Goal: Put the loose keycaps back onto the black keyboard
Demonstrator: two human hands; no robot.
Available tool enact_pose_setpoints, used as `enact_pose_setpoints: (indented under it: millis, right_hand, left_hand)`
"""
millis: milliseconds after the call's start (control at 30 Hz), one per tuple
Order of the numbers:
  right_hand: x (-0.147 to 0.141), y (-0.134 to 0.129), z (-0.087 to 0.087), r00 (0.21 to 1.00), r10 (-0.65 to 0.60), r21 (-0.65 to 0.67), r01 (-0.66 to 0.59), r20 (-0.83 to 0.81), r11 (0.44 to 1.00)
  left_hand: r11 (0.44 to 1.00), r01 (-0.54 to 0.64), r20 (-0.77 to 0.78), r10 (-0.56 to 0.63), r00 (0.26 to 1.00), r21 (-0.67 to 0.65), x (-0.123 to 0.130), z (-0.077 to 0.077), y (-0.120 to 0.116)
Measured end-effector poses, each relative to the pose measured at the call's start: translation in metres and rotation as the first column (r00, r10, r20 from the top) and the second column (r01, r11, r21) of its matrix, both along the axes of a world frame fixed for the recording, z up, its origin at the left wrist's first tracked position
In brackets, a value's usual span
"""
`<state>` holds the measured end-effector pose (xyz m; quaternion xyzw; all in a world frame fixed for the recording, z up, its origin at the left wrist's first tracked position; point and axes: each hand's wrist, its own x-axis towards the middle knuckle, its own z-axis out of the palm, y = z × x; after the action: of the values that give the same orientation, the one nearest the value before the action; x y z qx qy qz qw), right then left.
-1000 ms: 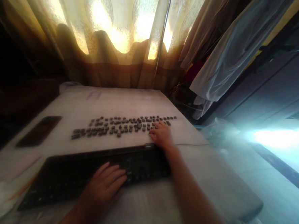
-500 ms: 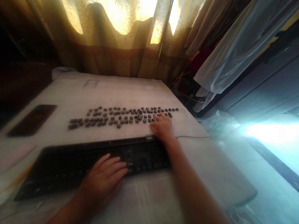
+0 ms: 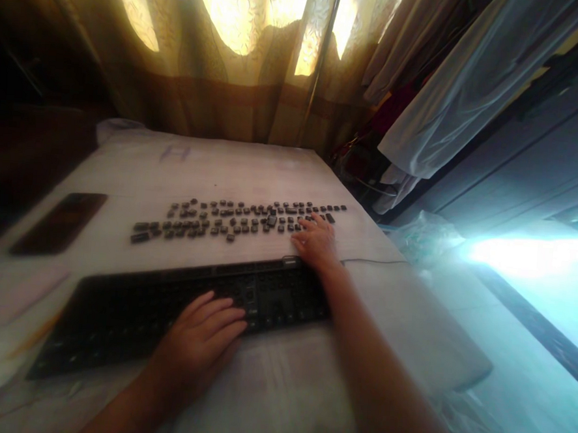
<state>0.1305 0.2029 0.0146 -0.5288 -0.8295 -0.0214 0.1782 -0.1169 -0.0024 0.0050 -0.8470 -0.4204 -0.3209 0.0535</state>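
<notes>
Although many loose keys (image 3: pixel 272 221) are laid out in rough, uneven rows on the table (image 3: pixel 252 175), the work is judged unfinished, since both hands are engaged and the keyboard (image 3: pixel 117 310) is not seen to be whole. The keyboard is placed at a slant on the near side of the rows, with a cable (image 3: pixel 374 261) seen beyond its right end. Its surface is dark and blurred; how many keys are seated on it, and how many are left to be handled, cannot be told. The left hand (image 3: pixel 198 341) is rested over the keyboard's near edge, fingers extended and held close together. The right hand (image 3: pixel 317 241) is reached to the right part of the rows, fingers slightly bent; whether a key is pinched cannot be told.
</notes>
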Motion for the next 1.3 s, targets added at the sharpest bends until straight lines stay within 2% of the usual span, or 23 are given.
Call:
enact_pose_setpoints:
  millis: [133,267,400,533,633,733,800,900,1000,1100,1233,1300]
  right_hand:
    - [0.0,-0.001,0.0,0.999,-0.007,0.016,0.008,-0.032,1.0]
    - [-0.001,-0.004,0.001,0.999,-0.028,0.012,0.028,-0.045,1.0]
    - [-0.002,-0.004,0.003,0.998,0.006,0.041,-0.004,-0.062,0.999]
    - [0.0,-0.014,0.015,0.978,0.063,0.11,-0.042,-0.197,0.993]
    - [0.001,-0.04,0.028,0.937,0.195,0.118,-0.167,-0.289,0.979]
    - [0.002,-0.077,0.036,0.887,0.353,0.043,-0.357,-0.296,0.933]
    - [0.003,-0.098,0.035,0.873,0.393,-0.026,-0.417,-0.288,0.908]
    - [0.004,-0.114,0.03,0.874,0.397,-0.09,-0.435,-0.28,0.896]
    - [0.005,-0.117,0.024,0.877,0.396,-0.124,-0.44,-0.27,0.889]
    - [0.006,-0.116,0.02,0.873,0.403,-0.148,-0.453,-0.275,0.879]
    - [0.007,-0.115,0.016,0.864,0.404,-0.157,-0.463,-0.301,0.872]
    - [0.008,-0.115,0.014,0.859,0.401,-0.159,-0.466,-0.318,0.871]
  left_hand:
    - [1.0,-0.001,0.055,0.001,0.998,0.005,0.003,0.002,0.0]
    - [1.0,0.003,0.048,-0.004,0.999,0.018,0.004,0.004,0.001]
    - [1.0,-0.007,0.061,0.006,0.998,0.02,0.004,0.003,0.001]
    - [1.0,0.0,0.05,-0.001,0.999,0.013,0.004,0.004,0.001]
    - [1.0,0.0,0.048,0.0,0.999,0.003,0.005,0.002,0.0]
    - [1.0,-0.02,0.08,0.02,0.997,-0.008,0.005,-0.002,-0.001]
    - [1.0,-0.022,0.087,0.022,0.996,-0.002,0.006,-0.005,-0.002]
    - [1.0,-0.015,0.081,0.015,0.997,-0.002,0.006,-0.007,-0.002]
    - [1.0,-0.02,0.081,0.021,0.996,-0.009,0.006,-0.009,-0.003]
    - [0.999,-0.008,0.066,0.005,0.998,0.046,0.006,-0.009,-0.005]
    - [0.995,0.057,-0.007,-0.057,0.998,0.079,0.01,-0.005,-0.008]
    - [0.996,0.052,-0.028,-0.05,0.998,0.076,0.015,-0.001,-0.008]
